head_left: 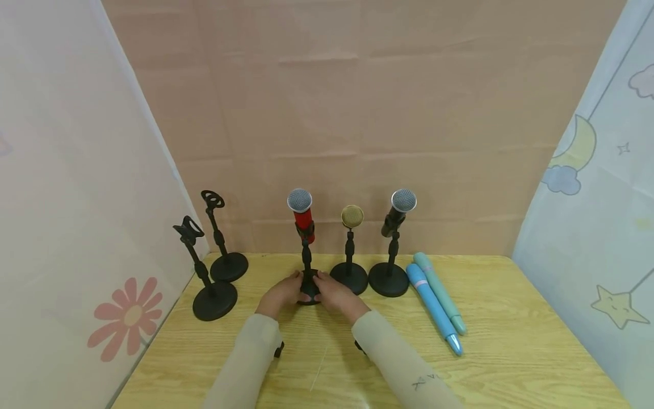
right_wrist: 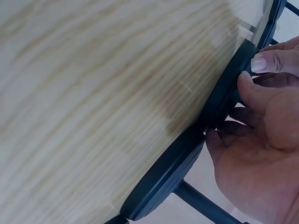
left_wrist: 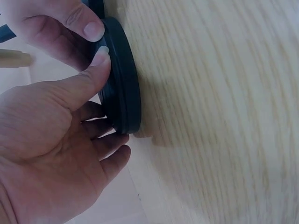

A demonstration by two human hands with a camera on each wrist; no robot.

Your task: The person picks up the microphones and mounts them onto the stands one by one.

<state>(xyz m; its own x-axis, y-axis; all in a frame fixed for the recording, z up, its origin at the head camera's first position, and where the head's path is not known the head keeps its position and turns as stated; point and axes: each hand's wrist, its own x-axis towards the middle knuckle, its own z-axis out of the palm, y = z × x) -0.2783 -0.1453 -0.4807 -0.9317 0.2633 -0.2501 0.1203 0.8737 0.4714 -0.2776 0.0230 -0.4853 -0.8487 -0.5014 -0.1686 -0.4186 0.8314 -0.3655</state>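
Note:
A red microphone point(head_left: 303, 219) with a silver mesh head sits tilted in the clip of a black desktop microphone stand point(head_left: 306, 255). Both hands hold that stand's round base: the left hand point(head_left: 283, 293) from its left side, the right hand point(head_left: 337, 294) from its right. In the left wrist view, the left hand point(left_wrist: 60, 126) has its thumb on top of the base point(left_wrist: 125, 84) and fingers curled at the rim. The right hand point(right_wrist: 266, 121) grips likewise. Close by the right hand stands a gold-headed microphone point(head_left: 352, 217) on its own round base point(head_left: 348, 278).
Farther right, a black microphone point(head_left: 392, 221) leans in its stand point(head_left: 389, 280). Beside it lie a blue pen-shaped object point(head_left: 433, 304) and a green one point(head_left: 441, 292). Two stands with bare clips, front point(head_left: 215, 301) and rear point(head_left: 229, 267), occupy the table's left. A pinkish cloth point(head_left: 357, 113) hangs behind.

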